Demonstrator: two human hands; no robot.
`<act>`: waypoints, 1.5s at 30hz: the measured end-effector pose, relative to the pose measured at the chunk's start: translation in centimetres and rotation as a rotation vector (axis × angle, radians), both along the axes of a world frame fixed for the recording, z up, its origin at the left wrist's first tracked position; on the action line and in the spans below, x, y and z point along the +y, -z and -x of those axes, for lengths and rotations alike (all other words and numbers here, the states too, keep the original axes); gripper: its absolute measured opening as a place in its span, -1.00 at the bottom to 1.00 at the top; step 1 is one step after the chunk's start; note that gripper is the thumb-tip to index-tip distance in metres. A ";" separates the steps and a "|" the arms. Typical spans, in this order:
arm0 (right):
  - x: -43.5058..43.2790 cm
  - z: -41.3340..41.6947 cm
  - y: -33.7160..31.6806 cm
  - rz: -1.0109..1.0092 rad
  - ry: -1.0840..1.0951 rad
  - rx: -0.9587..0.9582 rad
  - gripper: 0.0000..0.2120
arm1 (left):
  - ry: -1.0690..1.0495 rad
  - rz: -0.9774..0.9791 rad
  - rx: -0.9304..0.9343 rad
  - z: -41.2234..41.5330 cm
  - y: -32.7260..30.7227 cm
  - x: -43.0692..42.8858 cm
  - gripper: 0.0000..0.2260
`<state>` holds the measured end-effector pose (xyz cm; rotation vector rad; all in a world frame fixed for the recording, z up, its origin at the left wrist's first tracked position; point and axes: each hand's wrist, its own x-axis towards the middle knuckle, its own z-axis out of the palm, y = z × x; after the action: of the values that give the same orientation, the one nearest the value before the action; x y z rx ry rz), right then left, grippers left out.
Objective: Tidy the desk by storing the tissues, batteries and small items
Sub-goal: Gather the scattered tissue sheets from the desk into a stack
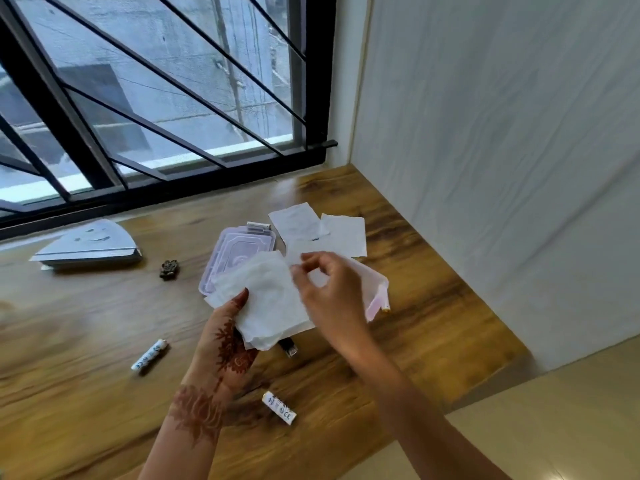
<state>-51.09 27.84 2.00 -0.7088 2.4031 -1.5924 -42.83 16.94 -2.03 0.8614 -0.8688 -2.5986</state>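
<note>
Wooden desk (86, 323) below barred window (156, 98), white wall (502, 168)

Grey wedge-shaped stand (93, 245) near the barred window (173, 81).

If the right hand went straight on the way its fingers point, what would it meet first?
The tissues held in the left hand; fingers of the right hand seem to pinch them. The lilac box lies beyond.

White tissues (273, 303) stacked aloft; batteries (150, 356) lie apart.
</note>
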 end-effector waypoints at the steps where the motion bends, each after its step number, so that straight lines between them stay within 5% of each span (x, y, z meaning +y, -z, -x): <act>1: -1.1 -0.8 0.1 -0.022 -0.049 0.037 -0.84 | -0.012 -0.004 -0.008 -0.1 -0.2 -0.2 -0.74; 9: -5.5 -3.7 2.2 -0.193 -0.238 0.263 -0.70 | -0.019 -0.112 0.124 -0.6 -1.9 -1.2 -0.48; 15: -5.0 0.6 1.0 -0.123 -0.287 0.245 -0.81 | -0.097 -0.046 -0.013 -0.2 -0.8 -3.1 -0.76; 21: -1.6 13.7 2.6 -0.287 -0.103 0.169 -0.83 | -0.106 -0.039 -0.006 0.1 -0.8 -4.2 -0.85; 25: 0.2 17.6 5.4 -0.503 -0.136 0.042 -0.77 | -0.076 -0.036 -0.026 1.0 -0.7 -4.6 -0.81; 30: 0.7 18.5 7.1 -0.610 -0.166 0.111 -0.80 | -0.046 -0.059 -0.037 1.9 -0.1 -5.0 -0.74; 39: 1.2 18.2 8.1 -0.496 -0.078 0.105 -0.90 | -0.042 -0.058 0.009 2.2 0.0 -4.8 -0.72; 45: 0.0 16.4 4.3 -0.053 0.088 -0.199 -0.91 | -0.069 -0.056 0.013 2.2 0.0 -4.9 -0.70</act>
<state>-67.49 27.83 -2.27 -0.4183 2.3500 -1.5439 -45.07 12.03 -2.04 0.8726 -0.7524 -2.5772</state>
